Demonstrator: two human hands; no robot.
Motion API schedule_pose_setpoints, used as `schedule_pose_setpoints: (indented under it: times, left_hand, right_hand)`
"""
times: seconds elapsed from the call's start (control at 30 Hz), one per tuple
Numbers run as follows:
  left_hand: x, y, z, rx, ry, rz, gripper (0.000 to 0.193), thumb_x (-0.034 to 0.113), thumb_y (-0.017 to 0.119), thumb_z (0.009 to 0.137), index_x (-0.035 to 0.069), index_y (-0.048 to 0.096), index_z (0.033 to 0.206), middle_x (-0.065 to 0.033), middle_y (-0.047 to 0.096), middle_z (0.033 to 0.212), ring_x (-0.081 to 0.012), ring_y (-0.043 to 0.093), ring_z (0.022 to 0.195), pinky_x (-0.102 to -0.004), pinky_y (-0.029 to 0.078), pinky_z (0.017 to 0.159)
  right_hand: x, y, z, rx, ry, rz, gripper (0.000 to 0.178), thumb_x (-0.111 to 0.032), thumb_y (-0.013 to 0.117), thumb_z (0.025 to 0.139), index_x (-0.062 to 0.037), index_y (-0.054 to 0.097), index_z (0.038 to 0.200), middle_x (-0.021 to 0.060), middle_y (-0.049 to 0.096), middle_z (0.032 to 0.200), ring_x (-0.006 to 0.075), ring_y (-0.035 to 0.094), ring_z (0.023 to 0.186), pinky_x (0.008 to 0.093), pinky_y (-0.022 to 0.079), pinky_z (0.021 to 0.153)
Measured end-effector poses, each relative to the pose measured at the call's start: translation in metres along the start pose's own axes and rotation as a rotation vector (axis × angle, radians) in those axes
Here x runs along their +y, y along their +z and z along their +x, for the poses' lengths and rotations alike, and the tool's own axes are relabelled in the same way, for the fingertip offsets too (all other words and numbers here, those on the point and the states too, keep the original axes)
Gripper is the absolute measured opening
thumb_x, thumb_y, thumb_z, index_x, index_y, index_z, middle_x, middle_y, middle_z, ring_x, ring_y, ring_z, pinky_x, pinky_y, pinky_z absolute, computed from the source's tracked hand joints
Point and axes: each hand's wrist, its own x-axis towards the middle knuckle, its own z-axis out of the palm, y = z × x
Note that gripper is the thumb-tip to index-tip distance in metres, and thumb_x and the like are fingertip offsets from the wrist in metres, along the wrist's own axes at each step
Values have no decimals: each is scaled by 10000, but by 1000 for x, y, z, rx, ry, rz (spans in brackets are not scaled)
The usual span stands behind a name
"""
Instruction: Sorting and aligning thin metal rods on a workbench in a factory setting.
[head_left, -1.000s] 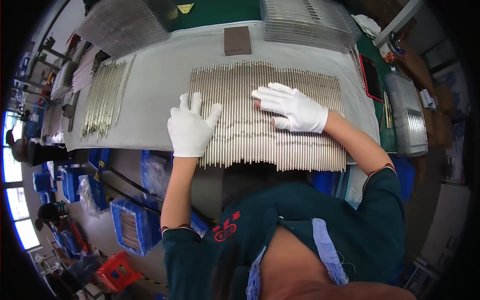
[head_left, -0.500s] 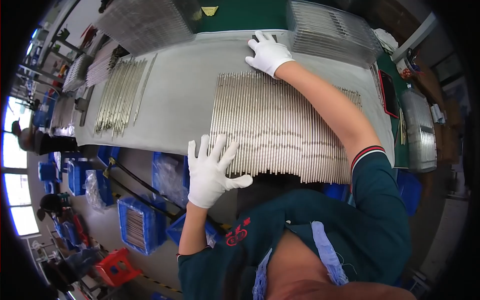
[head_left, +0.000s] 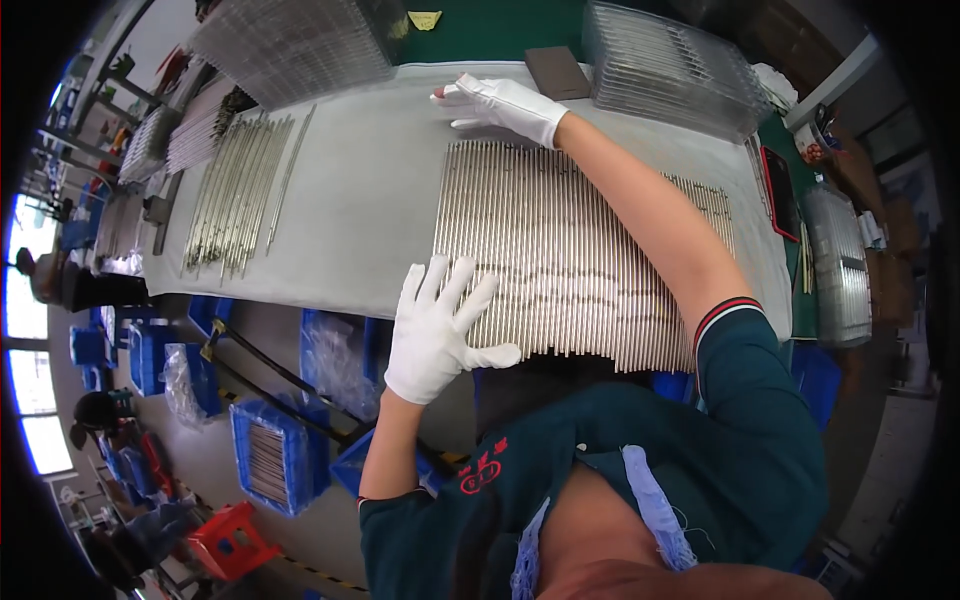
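A wide row of thin silvery metal rods [head_left: 550,250] lies side by side on the grey-white table cover [head_left: 340,200]. At the row's near left corner my left hand [head_left: 430,340], in a white glove, has its fingers spread, the fingertips against the outermost rods and the thumb along their near ends. My right hand [head_left: 505,108], also gloved, is just beyond the far ends of the rods, fingers stretched out to the left and nothing seen in them. Its forearm crosses over the row and hides part of it. To the right of that hand a flat dark brown block [head_left: 557,74] lies on the cover.
A looser batch of rods [head_left: 235,190] lies at the left. Stacked clear plastic trays [head_left: 290,55] stand at the back left, and more trays [head_left: 675,70] at the back right. A red-edged phone [head_left: 780,195] lies at the right. Blue crates [head_left: 280,455] stand on the floor.
My right hand has moved left off the brown block, which now shows fully, and has turned to point left. My left hand has shifted slightly right and away from me, staying spread at the rods' corner.
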Motion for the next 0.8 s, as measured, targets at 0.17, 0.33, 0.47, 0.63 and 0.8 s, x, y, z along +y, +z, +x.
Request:
schedule_pose_setpoints:
  times: [0.17, 0.33, 0.47, 0.63, 0.8]
  left_hand:
    - [7, -10, -1, -80, 16, -84, 816, 710, 667, 726, 93, 664, 1260, -126, 589, 1282, -377, 515, 1216, -535, 374, 1079]
    - [10, -2, -9, -39, 75, -25, 850, 735, 600, 750, 26, 638, 1219, -165, 589, 1223, -392, 528, 1129, -539, 413, 996]
    - [17, -10, -2, -73, 59, -28, 862, 731, 621, 746, 29, 631, 1247, -182, 587, 1245, -400, 525, 1163, -547, 401, 1023]
    - [43, 4, 18, -115, 151, -120, 806, 679, 642, 778, 68, 623, 1304, -182, 582, 1310, -394, 521, 1222, -523, 381, 1074]
    - [44, 11, 21, -110, 167, -124, 816, 670, 643, 783, 78, 613, 1343, -184, 561, 1355, -393, 510, 1249, -529, 388, 1075]
  right_hand:
    - [22, 5, 17, -123, 51, 268, 706, -485, 309, 1098, 94, 352, 1499, 230, 375, 1568, 323, 397, 1454, 407, 353, 1218]
    - [33, 4, 11, -250, 3, 316, 765, -542, 356, 1071, 77, 326, 1520, 219, 369, 1572, 313, 364, 1474, 413, 313, 1235]
    - [21, -25, -14, -124, 51, 297, 859, -597, 438, 1026, 87, 293, 1525, 232, 372, 1567, 333, 389, 1459, 410, 349, 1214]
    - [29, -33, -32, -240, 48, 302, 889, -634, 435, 1009, 97, 338, 1504, 246, 391, 1550, 329, 429, 1428, 398, 361, 1208]
    - [20, -43, -49, -80, -3, 306, 898, -651, 428, 1005, 89, 337, 1507, 227, 436, 1528, 306, 462, 1407, 390, 378, 1197]
